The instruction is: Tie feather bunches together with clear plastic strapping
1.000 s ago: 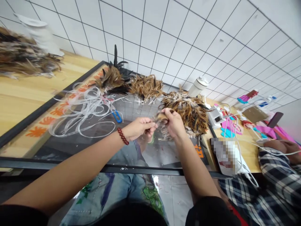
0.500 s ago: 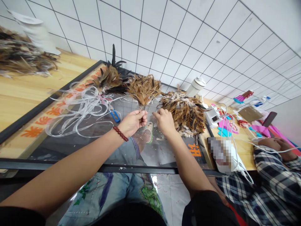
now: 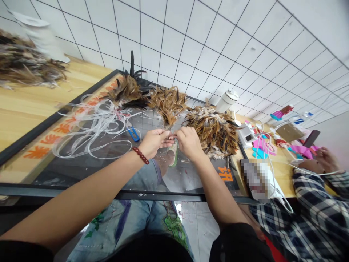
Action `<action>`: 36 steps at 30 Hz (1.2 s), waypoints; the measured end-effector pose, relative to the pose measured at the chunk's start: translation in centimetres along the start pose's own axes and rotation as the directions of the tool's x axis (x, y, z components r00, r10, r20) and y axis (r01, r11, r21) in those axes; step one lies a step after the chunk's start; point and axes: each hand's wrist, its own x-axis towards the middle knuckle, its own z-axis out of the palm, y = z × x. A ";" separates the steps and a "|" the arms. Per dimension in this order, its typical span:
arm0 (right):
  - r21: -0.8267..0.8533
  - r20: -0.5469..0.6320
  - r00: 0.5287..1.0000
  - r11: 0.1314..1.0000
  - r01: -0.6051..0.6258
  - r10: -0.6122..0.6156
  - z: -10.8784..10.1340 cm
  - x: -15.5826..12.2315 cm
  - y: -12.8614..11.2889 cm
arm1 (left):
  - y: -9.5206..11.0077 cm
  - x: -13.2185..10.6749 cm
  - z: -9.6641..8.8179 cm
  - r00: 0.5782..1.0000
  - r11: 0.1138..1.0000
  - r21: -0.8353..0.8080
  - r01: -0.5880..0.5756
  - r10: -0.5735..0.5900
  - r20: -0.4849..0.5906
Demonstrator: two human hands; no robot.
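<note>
A fan-shaped bunch of brown feathers (image 3: 167,103) stands before me, its narrow stem end pointing toward me. My left hand (image 3: 156,142), with a beaded bracelet at the wrist, is closed at that stem end and appears to grip it. Beside it my right hand (image 3: 189,142) is pinched shut, its fingertips meeting the left ones; whatever lies between them is too small to make out. To the right lies a larger pile of feathers (image 3: 214,129). A darker feather bunch (image 3: 128,89) sits at the back left.
Tangled clear ribbon (image 3: 94,127) covers the left of the glass tabletop, near blue-handled snips (image 3: 133,134). A white bottle (image 3: 227,100) stands behind. More feathers (image 3: 27,63) and a white spool (image 3: 40,38) are far left. At right are cables, a white device (image 3: 247,135) and a co-worker's plaid sleeve (image 3: 308,189).
My right hand has moved left to meet my left hand, which shifted slightly. The feather bunch's stem end has tilted a little right. The co-worker's hand at right has risen.
</note>
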 end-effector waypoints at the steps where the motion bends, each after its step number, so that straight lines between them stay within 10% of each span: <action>1: -0.019 -0.014 1.000 1.000 0.017 -0.018 -0.1 0.0 0.0 | 0.0 0.0 0.0 1.000 1.000 0.017 0.001 -0.001 0.010; 14: 0.251 -0.154 0.988 0.968 0.029 0.010 -0.3 -0.4 0.0 | -0.2 0.3 -1.0 0.966 0.996 0.070 0.058 -0.073 0.248; 36: 0.312 -0.100 0.990 0.948 -0.064 0.100 0.0 -0.8 -0.6 | -0.7 0.4 -1.3 0.971 0.989 0.142 -0.034 -0.001 0.238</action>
